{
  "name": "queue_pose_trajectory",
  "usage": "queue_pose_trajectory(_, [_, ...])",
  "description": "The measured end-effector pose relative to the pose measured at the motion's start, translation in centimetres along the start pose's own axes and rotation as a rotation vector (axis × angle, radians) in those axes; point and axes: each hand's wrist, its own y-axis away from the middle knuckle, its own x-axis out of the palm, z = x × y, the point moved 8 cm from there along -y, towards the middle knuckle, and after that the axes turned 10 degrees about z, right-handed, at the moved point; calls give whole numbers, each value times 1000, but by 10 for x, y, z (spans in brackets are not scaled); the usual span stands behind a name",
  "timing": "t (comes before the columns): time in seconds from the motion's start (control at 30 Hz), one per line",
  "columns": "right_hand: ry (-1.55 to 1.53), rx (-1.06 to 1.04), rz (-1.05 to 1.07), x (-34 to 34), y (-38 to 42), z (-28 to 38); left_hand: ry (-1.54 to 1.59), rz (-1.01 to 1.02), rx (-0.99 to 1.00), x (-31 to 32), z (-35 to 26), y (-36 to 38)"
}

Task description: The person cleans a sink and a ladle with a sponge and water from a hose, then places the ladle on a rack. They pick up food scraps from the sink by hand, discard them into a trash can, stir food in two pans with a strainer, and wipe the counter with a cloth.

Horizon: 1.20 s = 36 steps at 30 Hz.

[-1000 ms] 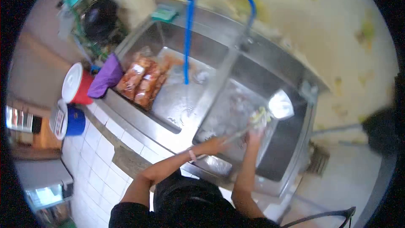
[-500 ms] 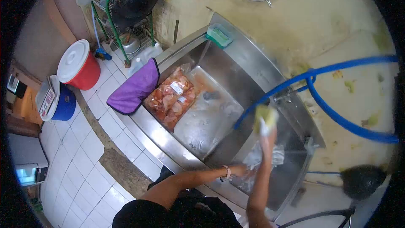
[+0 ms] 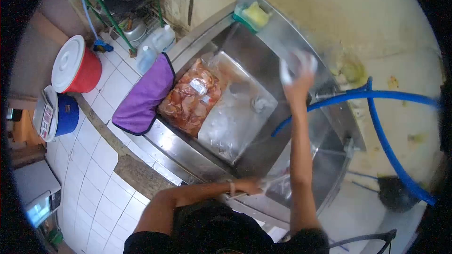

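Observation:
My right hand [image 3: 299, 82] is over the sink's back ledge, near the tap, its fingers smeared by motion with a blurred white patch on them that could be foam or a cloth. At the near edge of the right basin [image 3: 325, 174] is my left hand [image 3: 249, 186], also blurred; its grip cannot be made out. Clear plastic [image 3: 281, 187] lies in that basin beyond it. A yellow sponge [image 3: 256, 16] rests in a green container [image 3: 245, 21] at the sink's back corner. The left basin holds a bag of raw meat [image 3: 190, 99] beside a plastic-covered tray [image 3: 235, 122].
A blue hose [image 3: 391, 95] runs from the right over the tap into the sink. A purple cloth [image 3: 146, 94] hangs over the left rim. Red [image 3: 88, 71] and blue [image 3: 67, 115] buckets stand on the floor, near plastic jugs [image 3: 164, 40]. A dark pan [image 3: 400, 193] is at the right.
The yellow sponge has gone from my right hand to the green container. My right hand has moved up toward the back ledge, and my left hand has drawn back slightly left. The view has shifted.

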Motion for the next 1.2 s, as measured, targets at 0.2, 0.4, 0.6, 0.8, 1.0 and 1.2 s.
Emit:
queue_pose_trajectory(0.2, [-11, 558, -184, -75, 136, -99, 63, 107, -190, -2, -8, 87])
queue_pose_trajectory(0.4, [-822, 704, 704, 69, 166, -142, -20, -122, -287, 14, -61, 177])
queue_pose_trajectory(0.6, [-1012, 659, 585, 61, 120, -137, 286, -328, -592, 18, -71, 228])
queue_pose_trajectory(0.8, [-1282, 630, 583, 26, 111, -72, 101, -527, -348, -90, 1, 159])
queue_pose_trajectory(1.0, [-1301, 686, 619, 43, 149, -61, 306, -627, -227, -145, 60, 82])
queue_pose_trajectory(1.2, [-1176, 665, 548, 54, 169, -72, 631, -680, -127, -145, 105, 50])
